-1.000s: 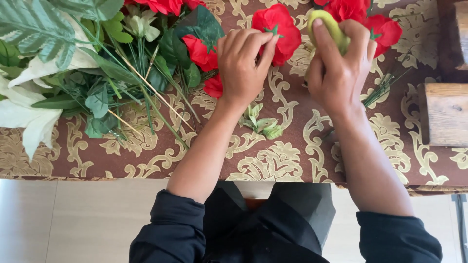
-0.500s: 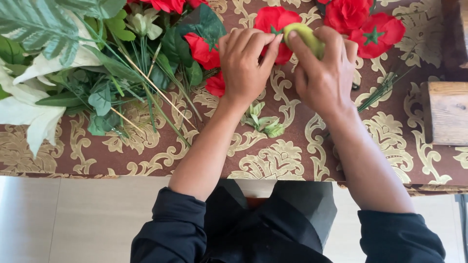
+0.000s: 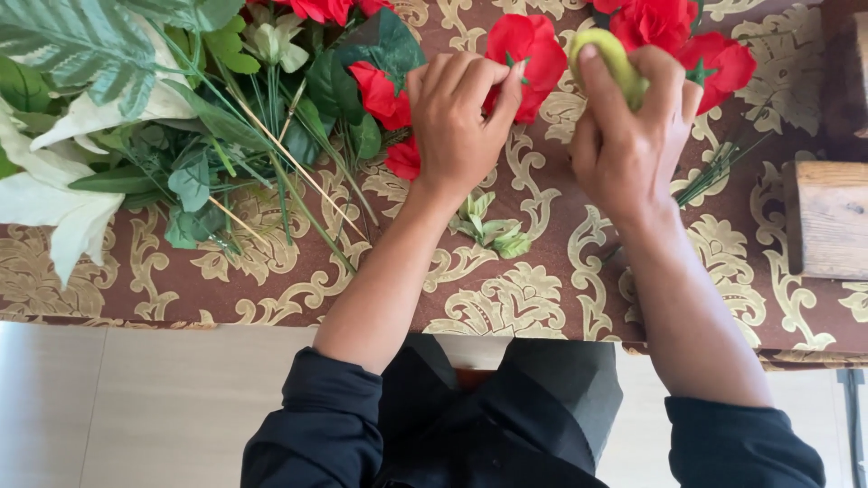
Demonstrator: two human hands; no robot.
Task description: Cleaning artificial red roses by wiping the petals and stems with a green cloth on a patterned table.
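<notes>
In the head view, looking straight down, the left hand (image 3: 461, 113) is curled with its fingertips pinched together on the underside of a red fabric artificial flower head with a small green star-shaped calyx (image 3: 529, 54), which lies on the brown and gold patterned tablecloth (image 3: 506, 307) just beyond and to the right of that hand's fingers. The right hand (image 3: 628, 136) is closed around a pale yellow-green roll of soft tape or ribbon (image 3: 608, 56), the thumb pressed along its top; what kind of roll it is cannot be told for sure. The flower head looks very light, limp and easily creased, so it probably handles best when pinched at the firmer green calyx or at the stem end rather than by the petals; the roll looks light and slightly squashy, and grips well around its rim. Just below the left hand's wrist lies a loose cluster of small pale green fabric leaves (image 3: 488, 226). Far to the left of the left hand sits a heap of green artificial foliage with thin stems and cream fabric leaves (image 3: 172, 136). More red fabric flowers (image 3: 714, 59) lie just beyond the right hand, and a plain wooden block (image 3: 827, 217) rests to its right. No packages, labels or signs show anywhere.
</notes>
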